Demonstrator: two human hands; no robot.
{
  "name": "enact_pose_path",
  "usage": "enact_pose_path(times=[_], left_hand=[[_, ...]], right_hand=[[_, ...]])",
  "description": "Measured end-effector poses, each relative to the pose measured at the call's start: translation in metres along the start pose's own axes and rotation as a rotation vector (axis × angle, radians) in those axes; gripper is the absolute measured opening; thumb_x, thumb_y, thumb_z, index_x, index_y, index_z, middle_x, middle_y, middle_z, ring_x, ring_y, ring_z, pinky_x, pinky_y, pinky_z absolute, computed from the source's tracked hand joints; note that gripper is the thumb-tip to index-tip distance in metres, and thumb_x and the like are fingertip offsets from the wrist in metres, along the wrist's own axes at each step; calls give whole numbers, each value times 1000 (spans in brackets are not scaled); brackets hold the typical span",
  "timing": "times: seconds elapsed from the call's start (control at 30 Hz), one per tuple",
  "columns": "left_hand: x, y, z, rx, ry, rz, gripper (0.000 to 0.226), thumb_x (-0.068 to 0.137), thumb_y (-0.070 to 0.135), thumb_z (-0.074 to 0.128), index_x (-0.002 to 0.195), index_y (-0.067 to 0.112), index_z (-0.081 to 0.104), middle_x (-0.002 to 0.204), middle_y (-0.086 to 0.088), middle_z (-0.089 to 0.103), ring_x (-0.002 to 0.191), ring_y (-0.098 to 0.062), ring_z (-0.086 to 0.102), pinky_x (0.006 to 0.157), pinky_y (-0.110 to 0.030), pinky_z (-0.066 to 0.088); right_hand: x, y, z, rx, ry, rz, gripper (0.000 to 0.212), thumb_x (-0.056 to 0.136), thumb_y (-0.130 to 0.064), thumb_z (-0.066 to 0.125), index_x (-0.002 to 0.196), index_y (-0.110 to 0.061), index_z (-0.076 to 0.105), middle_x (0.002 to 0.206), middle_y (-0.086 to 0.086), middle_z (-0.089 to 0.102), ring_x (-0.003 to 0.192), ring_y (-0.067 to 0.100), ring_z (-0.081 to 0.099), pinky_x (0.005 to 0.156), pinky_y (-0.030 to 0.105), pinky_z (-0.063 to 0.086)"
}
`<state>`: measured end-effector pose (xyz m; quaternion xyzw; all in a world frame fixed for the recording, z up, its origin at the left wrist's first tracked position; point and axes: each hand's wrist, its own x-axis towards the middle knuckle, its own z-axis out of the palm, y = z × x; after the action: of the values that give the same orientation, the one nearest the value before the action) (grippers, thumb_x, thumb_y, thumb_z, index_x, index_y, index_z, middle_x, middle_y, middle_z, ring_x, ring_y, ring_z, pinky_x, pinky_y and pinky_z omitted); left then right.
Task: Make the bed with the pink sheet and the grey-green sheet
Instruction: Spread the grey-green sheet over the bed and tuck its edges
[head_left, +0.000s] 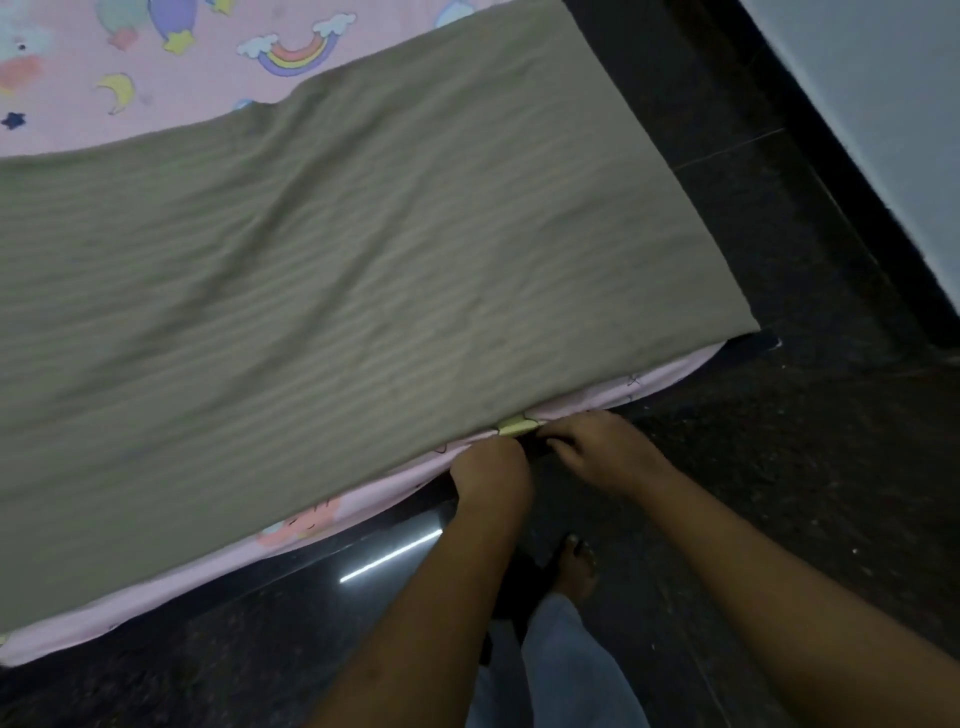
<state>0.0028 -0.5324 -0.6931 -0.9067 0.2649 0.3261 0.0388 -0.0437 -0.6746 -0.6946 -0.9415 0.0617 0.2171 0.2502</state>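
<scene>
Two hands work at the near bed edge, at five o'clock: left hand (491, 470) clenched on the striped grey-green sheet (337, 291), right hand (592, 447) curled beside it, grasp unclear. Underneath lies the cartoon-printed pink sheet (171, 78). Likely next: tucking.

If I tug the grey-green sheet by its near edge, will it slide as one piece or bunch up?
Likely bunches: the grey-green sheet already shows soft ripples, so it looks floppy. It lies loose on the pink sheet, so it may also slide somewhat. Probably light, as it drapes thinly.
</scene>
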Motion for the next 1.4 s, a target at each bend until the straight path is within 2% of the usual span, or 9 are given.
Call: enact_pose_path(times=[0.2, 0.43, 0.5, 0.6, 0.83, 0.97, 1.03, 1.17, 1.4], left_hand=[[1, 46, -37, 191, 163, 147, 22, 52, 33, 87, 61, 20, 70, 61, 1, 67, 57, -13, 67, 47, -18, 36], [48, 117, -29, 34, 341, 444, 40, 83, 31, 65, 119, 14, 61, 113, -5, 66, 100, -14, 64, 77, -24, 48], [51, 127, -13, -37, 186, 503, 63, 88, 21, 57, 143, 3, 32, 140, -16, 45, 128, -23, 45, 104, -28, 35], [49, 140, 0, -104, 111, 439, 80, 88, 16, 53, 149, -1, 3, 154, -19, 17, 142, -29, 20, 116, -34, 13], [77, 158, -9, -340, -17, 320, 76, 87, 19, 60, 147, 3, 16, 150, -17, 26, 138, -28, 27, 111, -33, 23], [72, 141, -4, -365, 31, 430, 71, 90, 10, 54, 150, 5, 15, 155, -14, 20, 143, -24, 21, 115, -31, 15], [68, 123, 2, -397, 76, 494, 64, 89, 2, 50, 147, 4, 25, 152, -14, 30, 139, -25, 30, 114, -32, 21], [26, 66, 42, -330, 325, 467, 61, 73, 7, 66, 133, 2, 51, 131, -14, 56, 117, -27, 56, 96, -38, 47], [-85, -104, 96, -47, 471, 96, 69, 73, 25, 61, 138, 11, 47, 139, -5, 50, 127, -23, 45, 106, -47, 31]], right_hand=[[-34, 104, -21, -258, 316, 286, 30, 84, -23, 58, 105, -3, 66, 108, 19, 65, 105, 38, 59, 89, 48, 46], [-15, 121, -33, -365, 200, 310, 36, 84, -34, 53, 96, -3, 67, 97, 19, 67, 95, 35, 63, 91, 53, 45], [-11, 123, -28, -415, 230, 288, 40, 77, -30, 41, 85, -2, 69, 84, 20, 68, 81, 34, 67, 82, 55, 50], [-4, 128, -36, -448, 233, 257, 46, 74, -31, 35, 73, -5, 71, 71, 17, 69, 69, 32, 67, 77, 53, 52], [16, 131, -79, -484, -169, 333, 36, 93, -45, 40, 95, -22, 69, 99, 1, 68, 98, 21, 59, 98, 39, 31], [5, 133, -58, -607, 147, 170, 14, 69, -18, 71, 58, -12, 65, 59, 8, 64, 58, 26, 62, 65, 32, 48], [-6, 126, -40, -549, 381, 26, 14, 64, -7, 59, 50, -10, 57, 48, 11, 56, 45, 27, 57, 50, 30, 46], [-14, 88, 6, -426, 527, -166, 21, 75, -8, 48, 78, -6, 68, 70, 12, 65, 66, 29, 64, 66, 37, 53], [3, -74, 99, -299, 477, -426, 35, 84, -11, 45, 109, -3, 68, 102, 13, 70, 91, 29, 66, 81, 38, 54]])
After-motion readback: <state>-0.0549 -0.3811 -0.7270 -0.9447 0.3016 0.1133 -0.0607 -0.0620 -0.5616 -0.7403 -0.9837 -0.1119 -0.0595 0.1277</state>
